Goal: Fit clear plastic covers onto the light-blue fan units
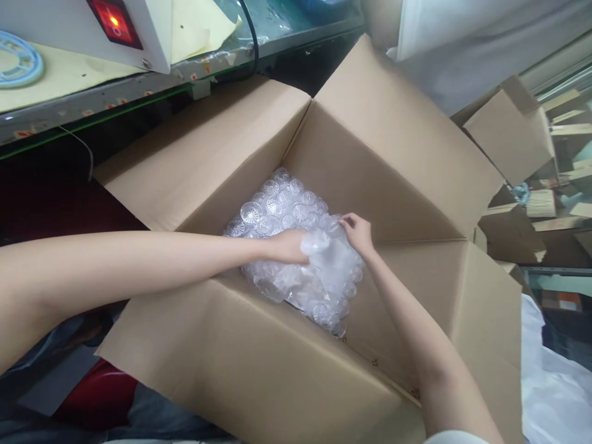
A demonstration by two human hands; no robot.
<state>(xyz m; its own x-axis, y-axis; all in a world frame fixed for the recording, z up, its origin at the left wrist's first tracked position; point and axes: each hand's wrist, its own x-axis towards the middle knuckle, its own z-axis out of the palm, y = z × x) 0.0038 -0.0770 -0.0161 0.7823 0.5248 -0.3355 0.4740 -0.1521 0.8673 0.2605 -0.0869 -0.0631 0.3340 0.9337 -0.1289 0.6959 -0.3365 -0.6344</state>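
A large open cardboard box (pixel 259 364) stands in front of me. Inside lies a heap of clear round plastic pieces (pixel 272 206), some marked with a spoke pattern. A thin, cloudy clear plastic bag (pixel 340 262) lies over part of the heap. My left hand (pixel 289 246) reaches in from the left and is closed on the bag, its fingertips partly hidden by crumpled plastic. On the opposite side, my right hand (pixel 357 231) is closed in a pinch at the bag's upper right edge.
The box flaps (pixel 407 123) are spread outward. At upper left, a workbench (pixel 185 83) carries a white machine with a lit red switch (pixel 115 21) and a light blue ring (pixel 21 58). More cardboard boxes (pixel 511 135) stand at right, above a white plastic sheet (pixel 550 376).
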